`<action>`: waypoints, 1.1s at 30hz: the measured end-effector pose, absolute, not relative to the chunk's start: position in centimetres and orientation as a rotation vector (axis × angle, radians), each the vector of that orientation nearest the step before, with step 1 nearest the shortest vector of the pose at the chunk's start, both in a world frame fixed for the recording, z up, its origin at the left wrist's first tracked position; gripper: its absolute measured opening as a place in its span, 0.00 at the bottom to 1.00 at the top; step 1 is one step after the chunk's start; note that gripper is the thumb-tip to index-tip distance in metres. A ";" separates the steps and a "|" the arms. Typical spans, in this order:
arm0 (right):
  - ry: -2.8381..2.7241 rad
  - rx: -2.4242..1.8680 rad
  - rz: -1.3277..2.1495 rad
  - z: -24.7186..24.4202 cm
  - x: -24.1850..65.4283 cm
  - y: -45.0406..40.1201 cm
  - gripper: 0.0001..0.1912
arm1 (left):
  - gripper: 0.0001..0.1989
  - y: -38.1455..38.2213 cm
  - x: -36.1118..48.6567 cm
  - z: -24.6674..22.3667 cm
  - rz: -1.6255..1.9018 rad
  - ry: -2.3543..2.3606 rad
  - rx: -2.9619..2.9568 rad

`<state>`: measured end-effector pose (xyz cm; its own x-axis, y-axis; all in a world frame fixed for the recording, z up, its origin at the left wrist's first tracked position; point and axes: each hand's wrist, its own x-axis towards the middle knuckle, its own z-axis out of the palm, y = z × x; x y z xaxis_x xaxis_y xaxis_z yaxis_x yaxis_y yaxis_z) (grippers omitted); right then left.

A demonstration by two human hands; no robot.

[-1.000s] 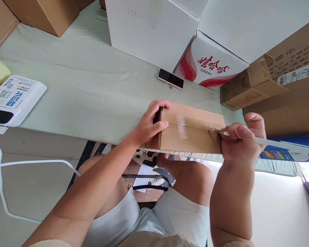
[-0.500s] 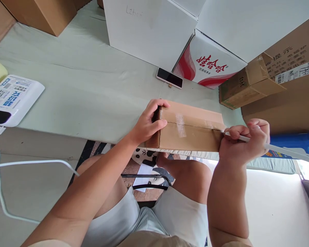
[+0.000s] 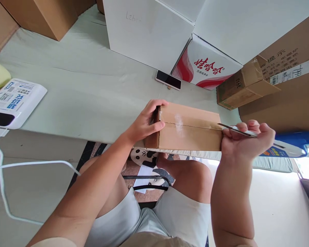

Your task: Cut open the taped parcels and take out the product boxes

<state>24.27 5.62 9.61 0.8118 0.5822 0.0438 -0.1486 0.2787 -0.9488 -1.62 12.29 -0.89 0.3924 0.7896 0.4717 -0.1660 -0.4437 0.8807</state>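
Note:
A brown cardboard box (image 3: 193,135) lies at the front edge of the pale cloth-covered table, a seam running along its top with a strip of clear tape across it. My left hand (image 3: 149,121) grips the box's left end, thumb on top and fingers over the far edge. In my right hand (image 3: 247,137) is a white utility knife (image 3: 278,142), its thin blade pointing left just over the right end of the seam. The heel of that hand is against the box's right end.
A phone (image 3: 168,80) lies beyond the box, before white cartons (image 3: 146,34) and a red-and-white carton (image 3: 203,61). More brown boxes (image 3: 237,85) stand right, near a blue container (image 3: 298,140). Left are a white device (image 3: 22,99) and its cable (image 3: 1,185).
The knife blade has come up out of the seam and now shows in full above the box. My right hand has turned and shifted slightly right. My left hand keeps its grip.

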 end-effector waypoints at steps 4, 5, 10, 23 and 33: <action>-0.427 -1.162 0.734 10.1 23.8 6.3 0.06 | 0.31 13.4 -3.0 -1.0 1.239 0.624 1.562; -0.448 -1.128 0.785 10.1 23.5 6.5 0.07 | 0.32 13.7 -3.3 -1.0 1.269 0.642 1.534; -0.555 -1.049 0.863 8.2 23.9 6.3 0.13 | 0.30 15.4 -5.1 -1.0 1.411 0.679 1.453; -1.278 -2.116 0.249 -2.4 31.6 4.1 0.17 | 0.31 15.6 -5.3 -0.2 1.681 0.720 1.492; -1.388 -1.495 0.394 6.4 22.0 8.2 0.19 | 0.34 15.8 -5.1 0.4 1.840 0.858 1.337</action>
